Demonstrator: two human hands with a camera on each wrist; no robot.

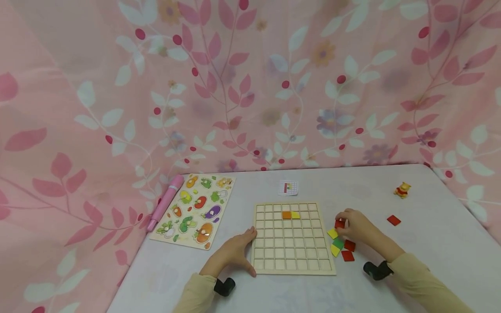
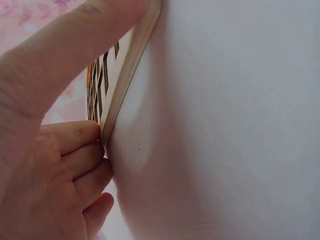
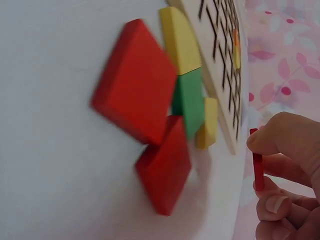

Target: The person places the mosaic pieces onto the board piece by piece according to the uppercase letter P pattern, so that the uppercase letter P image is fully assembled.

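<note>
My right hand (image 1: 358, 226) pinches a red square tile (image 3: 258, 170) between thumb and fingers, just right of the gridded wooden board (image 1: 293, 271). Below that hand lie a green tile (image 1: 338, 242), two yellow tiles with a rounded side (image 3: 180, 42), and two red tiles (image 3: 137, 82). My left hand (image 1: 234, 251) rests against the board's left edge, its thumb by the near corner and its fingers farther up. On the board an orange tile (image 1: 287, 214) and a yellow tile (image 1: 295, 215) sit side by side in an upper row.
A small printed pattern card (image 1: 288, 188) lies behind the board. To the left are a vegetable peg puzzle (image 1: 195, 204) and a pink cylinder-shaped object (image 1: 166, 202). A bear figurine (image 1: 402, 190) and a lone red tile (image 1: 393, 220) are at the right.
</note>
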